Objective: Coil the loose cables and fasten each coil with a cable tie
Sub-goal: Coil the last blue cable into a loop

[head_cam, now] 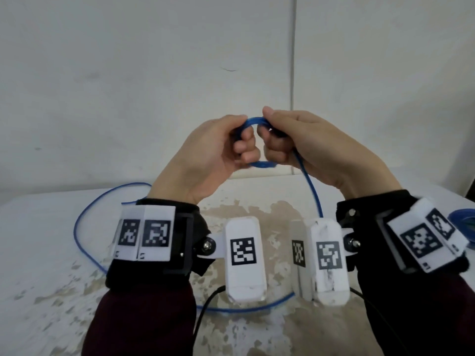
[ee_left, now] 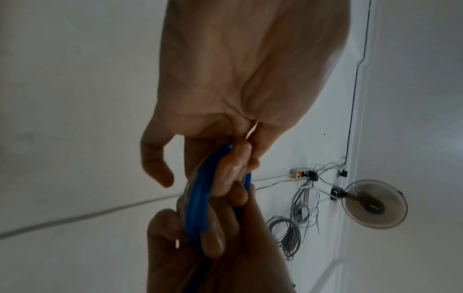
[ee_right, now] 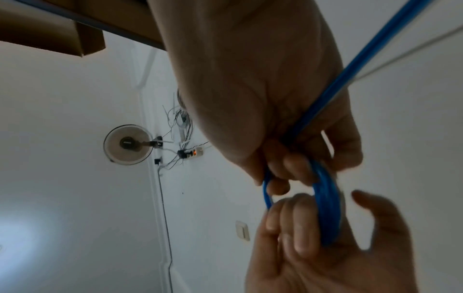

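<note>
A small coil of blue cable is held up in the air above the table between both hands. My left hand grips the coil's left side with curled fingers. My right hand grips the right side. The loose tail of the blue cable drops from the right hand, then runs in a wide loop over the table behind my wrists. No cable tie is in view.
The white table has worn brown patches. Another blue coil lies at the right edge. A white wall stands close behind. Black wrist-camera leads hang near my forearms.
</note>
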